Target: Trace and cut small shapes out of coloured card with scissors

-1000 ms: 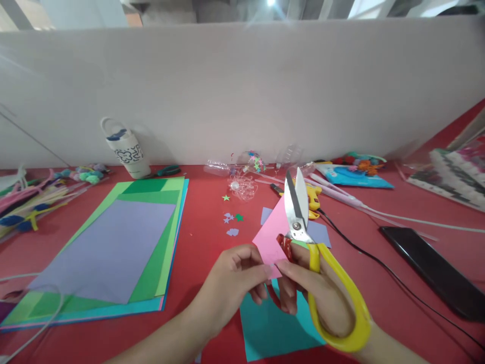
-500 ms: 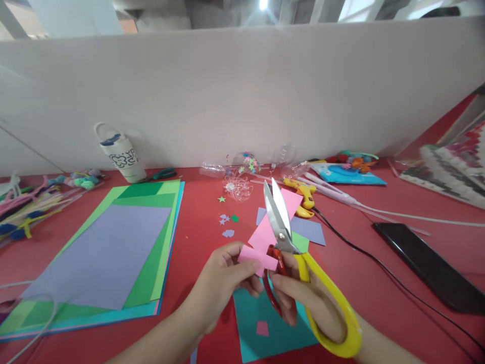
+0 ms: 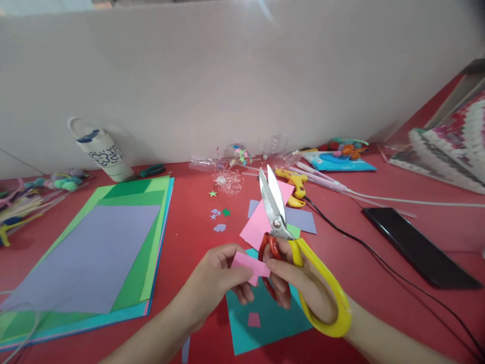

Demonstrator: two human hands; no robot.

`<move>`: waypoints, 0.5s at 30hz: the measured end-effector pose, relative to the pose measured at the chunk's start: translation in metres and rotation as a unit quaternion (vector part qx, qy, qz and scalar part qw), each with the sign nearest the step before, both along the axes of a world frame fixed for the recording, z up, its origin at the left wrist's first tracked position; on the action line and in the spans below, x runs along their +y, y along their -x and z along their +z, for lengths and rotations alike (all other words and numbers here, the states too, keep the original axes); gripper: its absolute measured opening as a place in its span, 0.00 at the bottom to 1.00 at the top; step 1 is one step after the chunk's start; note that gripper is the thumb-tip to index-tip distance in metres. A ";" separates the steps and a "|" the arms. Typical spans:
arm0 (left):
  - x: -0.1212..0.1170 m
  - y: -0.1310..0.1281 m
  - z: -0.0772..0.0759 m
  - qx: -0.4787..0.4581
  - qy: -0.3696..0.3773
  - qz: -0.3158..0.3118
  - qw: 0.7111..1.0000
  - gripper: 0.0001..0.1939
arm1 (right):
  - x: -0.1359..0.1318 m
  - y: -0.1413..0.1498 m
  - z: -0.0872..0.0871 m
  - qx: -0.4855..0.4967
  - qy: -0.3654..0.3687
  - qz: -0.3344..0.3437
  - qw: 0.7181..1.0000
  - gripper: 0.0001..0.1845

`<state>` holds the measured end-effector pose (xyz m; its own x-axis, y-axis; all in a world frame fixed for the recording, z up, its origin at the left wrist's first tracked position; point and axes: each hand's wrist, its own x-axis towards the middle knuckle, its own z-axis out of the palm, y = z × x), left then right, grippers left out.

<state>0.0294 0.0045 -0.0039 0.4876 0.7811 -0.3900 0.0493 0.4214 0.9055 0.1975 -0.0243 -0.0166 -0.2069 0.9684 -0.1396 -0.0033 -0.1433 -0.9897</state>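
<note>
My left hand [image 3: 223,275] pinches a small piece of pink paper [image 3: 248,264] between thumb and fingers. My right hand [image 3: 303,283] has its fingers through the handles of a pair of scissors [image 3: 278,222], one handle yellow and the other red. The blades point away from me and stand slightly apart, clear of the paper. My right fingertips touch or nearly touch the right end of the pink piece. Below both hands lies a teal sheet [image 3: 242,339] with a small pink scrap [image 3: 254,320] on it. Past the scissors is a larger pink strip [image 3: 252,230].
Coloured sheets [image 3: 87,253] are stacked on the left, near a white tumbler [image 3: 106,156]. Small paper stars [image 3: 226,213] and clear plastic pieces [image 3: 229,182] lie in the middle. A yellow glue gun [image 3: 297,182], its black cord and a phone [image 3: 417,247] are on the right.
The view has tilted down and shifted slightly, so things sit differently in the frame. My right fingertips have come to the right end of the pink paper.
</note>
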 end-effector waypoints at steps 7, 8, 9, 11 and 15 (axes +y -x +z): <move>-0.004 -0.003 -0.005 -0.066 0.052 -0.050 0.995 0.06 | 0.001 -0.002 -0.002 -0.038 0.024 -0.017 0.999 0.13; -0.004 -0.003 -0.005 -0.072 0.054 -0.050 0.995 0.06 | 0.001 -0.002 -0.002 -0.041 0.026 -0.015 0.999 0.14; -0.004 -0.003 -0.005 -0.077 0.057 -0.047 0.994 0.06 | 0.001 -0.003 -0.003 -0.043 0.024 -0.012 0.999 0.16; -0.001 0.000 -0.001 -0.078 0.054 -0.026 0.995 0.05 | 0.001 -0.006 -0.003 -0.059 -0.004 -0.003 0.998 0.21; 0.011 0.013 0.015 -0.070 -0.001 0.069 0.995 0.03 | 0.000 -0.014 -0.001 -0.109 -0.042 0.034 0.993 0.27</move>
<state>0.0166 0.0153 0.0114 0.4248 0.8452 -0.3242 -0.1360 0.4137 0.9002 0.2114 -0.0241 -0.0175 -0.2466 0.9632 -0.1072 0.2200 -0.0521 -0.9741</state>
